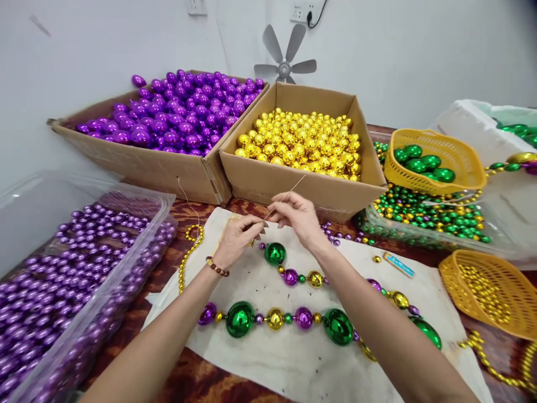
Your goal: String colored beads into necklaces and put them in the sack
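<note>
Above the white cloth (285, 358), both hands meet in front of the gold bead box. My left hand (235, 239), with a brown bead bracelet (217, 267) on its wrist, is closed in a pinch on a thin pale string (297, 183). Fingers of my right hand (298, 217) pinch the same string, whose end sticks up past them. Just below lies a strand of purple, gold and green beads, its large green bead (275, 254) near my fingertips. The strand curves across the cloth, partly hidden by my right forearm. Another thin string rises at the left, by a small gold bead chain (182, 271).
Cardboard boxes of purple beads (176, 112) and gold beads (297, 143) stand behind. A clear bin of purple beads (84, 263) is left. Yellow baskets (457, 140), one with small gold beads (482, 291), stand right. A blue-and-orange packet (398, 265) lies on the cloth.
</note>
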### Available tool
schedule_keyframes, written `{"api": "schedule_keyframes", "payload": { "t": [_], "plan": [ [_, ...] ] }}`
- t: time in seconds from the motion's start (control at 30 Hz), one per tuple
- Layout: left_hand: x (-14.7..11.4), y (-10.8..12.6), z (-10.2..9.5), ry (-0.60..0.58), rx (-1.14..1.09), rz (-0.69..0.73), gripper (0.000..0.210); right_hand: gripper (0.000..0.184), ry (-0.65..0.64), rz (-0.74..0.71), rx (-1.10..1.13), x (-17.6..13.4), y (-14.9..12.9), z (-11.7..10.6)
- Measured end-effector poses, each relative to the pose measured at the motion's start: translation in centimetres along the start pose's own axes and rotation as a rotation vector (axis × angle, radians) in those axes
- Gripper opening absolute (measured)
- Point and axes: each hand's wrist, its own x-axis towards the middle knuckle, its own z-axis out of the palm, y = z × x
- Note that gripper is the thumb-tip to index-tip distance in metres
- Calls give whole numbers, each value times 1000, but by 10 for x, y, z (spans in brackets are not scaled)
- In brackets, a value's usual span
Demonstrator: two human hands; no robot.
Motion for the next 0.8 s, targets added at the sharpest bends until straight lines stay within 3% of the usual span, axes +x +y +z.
{"api": "schedule_keyframes", "payload": {
  "t": [0.07,0.2,0.5,0.73,0.8],
  "plan": [
    [2,3,-4,-31,-1,2,18,16,-80,10,-52,-3,6,4],
    [1,2,-14,-125,-44,-42,17,20,-84,-2,-57,-6,9,12],
    [-29,-13,-44,-193,92,-95,20,23,-86,-62,121,-24,-23,9],
    [-51,-10,-47,-145,-64,-196,20,27,-180,106,138,-43,-3,27],
    [-53,-10,-46,-133,-83,-201,19,27,-153,104,153,-47,2,31]
  ]
}}
